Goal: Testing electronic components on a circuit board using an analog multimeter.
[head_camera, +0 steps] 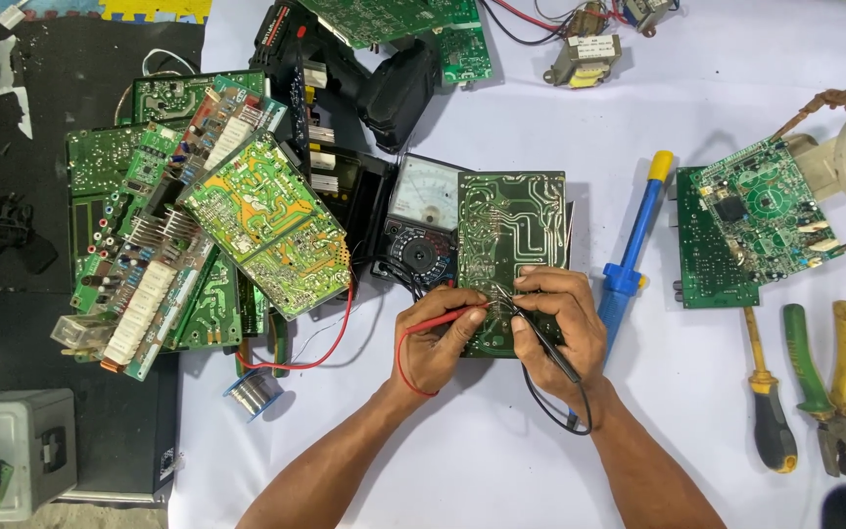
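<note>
left hand [440, 340] pinching the red probe [447, 316], right hand [562, 323] gripping the black probe [548, 345], both tips on the green circuit board [509, 230] mid-table, beside the analog multimeter [423, 211], blue desoldering pump [633, 250] just right

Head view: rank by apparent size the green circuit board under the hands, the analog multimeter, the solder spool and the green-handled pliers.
1. Green circuit board, largest.
2. Analog multimeter, though the board covers its right side, so its full extent is unsure.
3. Green-handled pliers: long but slim.
4. Solder spool, smallest.

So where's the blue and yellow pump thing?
The blue and yellow pump lies on the white table, just right of the green board, beside the right hand.
</note>
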